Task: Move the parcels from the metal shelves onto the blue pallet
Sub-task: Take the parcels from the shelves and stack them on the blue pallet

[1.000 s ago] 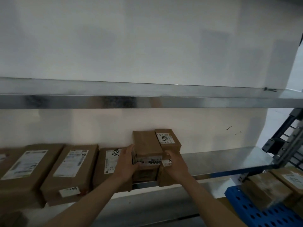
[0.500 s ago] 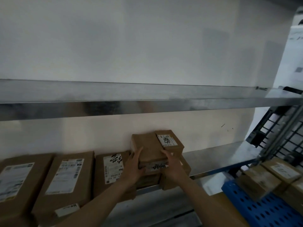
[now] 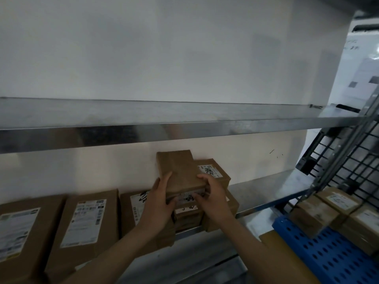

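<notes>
The left hand (image 3: pixel 159 203) and right hand (image 3: pixel 213 198) cover the front corners of the top parcel (image 3: pixel 180 171), and print on its label is too blurred to read. The stack beneath it (image 3: pixel 187 219) is mostly hidden behind the hands, so its count cannot be told. The leftmost parcel (image 3: pixel 18 232) is cut by the left edge, and the blue pallet (image 3: pixel 328 249) and its boxes (image 3: pixel 338 210) run off the right edge
</notes>
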A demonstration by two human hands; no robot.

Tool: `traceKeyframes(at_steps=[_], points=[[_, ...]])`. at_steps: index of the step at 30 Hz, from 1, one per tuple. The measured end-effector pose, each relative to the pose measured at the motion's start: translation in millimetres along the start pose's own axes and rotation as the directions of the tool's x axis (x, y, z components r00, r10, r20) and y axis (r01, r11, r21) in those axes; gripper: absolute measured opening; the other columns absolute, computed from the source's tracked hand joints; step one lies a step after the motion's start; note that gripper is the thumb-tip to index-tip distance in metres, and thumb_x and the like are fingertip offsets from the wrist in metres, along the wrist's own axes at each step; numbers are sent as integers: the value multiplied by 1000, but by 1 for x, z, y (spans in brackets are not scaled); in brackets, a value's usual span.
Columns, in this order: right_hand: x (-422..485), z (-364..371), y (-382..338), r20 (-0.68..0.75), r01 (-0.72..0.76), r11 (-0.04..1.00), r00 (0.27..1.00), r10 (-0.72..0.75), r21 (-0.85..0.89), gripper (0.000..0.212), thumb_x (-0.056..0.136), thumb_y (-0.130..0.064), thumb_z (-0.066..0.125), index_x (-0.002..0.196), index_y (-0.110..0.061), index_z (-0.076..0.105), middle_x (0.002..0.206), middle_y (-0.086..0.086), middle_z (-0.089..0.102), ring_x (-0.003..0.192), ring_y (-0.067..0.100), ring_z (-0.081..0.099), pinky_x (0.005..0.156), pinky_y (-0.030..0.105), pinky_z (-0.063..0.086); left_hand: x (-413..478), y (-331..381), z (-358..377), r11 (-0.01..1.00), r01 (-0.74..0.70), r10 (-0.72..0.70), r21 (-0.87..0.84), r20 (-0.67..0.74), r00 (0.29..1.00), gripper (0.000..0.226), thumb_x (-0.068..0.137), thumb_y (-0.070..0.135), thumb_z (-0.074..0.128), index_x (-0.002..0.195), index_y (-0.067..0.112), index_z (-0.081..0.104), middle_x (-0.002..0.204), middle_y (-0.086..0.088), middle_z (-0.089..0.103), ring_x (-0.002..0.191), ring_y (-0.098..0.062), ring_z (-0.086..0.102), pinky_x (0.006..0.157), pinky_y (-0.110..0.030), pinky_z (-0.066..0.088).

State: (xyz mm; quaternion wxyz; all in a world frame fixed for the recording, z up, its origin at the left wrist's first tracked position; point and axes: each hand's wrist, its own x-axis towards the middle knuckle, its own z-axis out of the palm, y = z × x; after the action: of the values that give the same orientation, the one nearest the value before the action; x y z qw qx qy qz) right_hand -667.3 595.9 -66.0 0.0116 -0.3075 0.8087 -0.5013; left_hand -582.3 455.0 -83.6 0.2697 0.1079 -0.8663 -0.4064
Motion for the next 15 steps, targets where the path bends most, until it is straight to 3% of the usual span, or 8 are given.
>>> traceKeyframes(at_steps=[6,11,15], points=[[-6,-18,-9,-141,-19,999,990,13,-43,52,81,-17,68,120,-34,39,135,1,43,123,18,46,103,37,45,16,26,-8,993,-116,116,-12,53,992,72,83,13,67,141,28,28,137,-1,44,106,-2,41,94,-12,34],[-24,-49,-5,-240,-69,994,970,48,-83,54,81,-15,67,128,-24,41,134,3,44,121,19,46,103,37,44,20,49,16,979,-180,193,-97,141,971,70,84,15,66,142,29,28,142,-1,40,116,-9,45,104,-23,38],[-49,-85,2,-347,-70,987,938,16,-145,56,79,-6,68,124,-26,41,126,9,46,113,15,45,98,21,41,20,71,52,958,-247,273,-149,200,941,70,85,17,65,142,30,27,144,-2,37,115,-3,38,98,-17,33]])
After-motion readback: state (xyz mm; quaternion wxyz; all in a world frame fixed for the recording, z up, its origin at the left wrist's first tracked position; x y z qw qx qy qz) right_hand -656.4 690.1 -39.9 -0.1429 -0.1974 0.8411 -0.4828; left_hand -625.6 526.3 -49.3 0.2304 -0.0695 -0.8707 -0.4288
